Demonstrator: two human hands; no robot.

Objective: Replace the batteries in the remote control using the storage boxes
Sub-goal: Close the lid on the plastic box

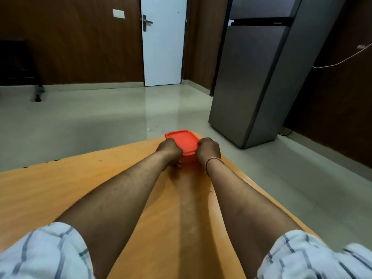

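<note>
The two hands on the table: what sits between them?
In the head view, a red box with its lid on sits between the left hand and right hand; both grip its sides.

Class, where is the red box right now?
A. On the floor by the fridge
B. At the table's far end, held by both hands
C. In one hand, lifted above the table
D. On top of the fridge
B: the red box sits at the far end of the table, with the left hand and right hand gripping its two sides.
</note>
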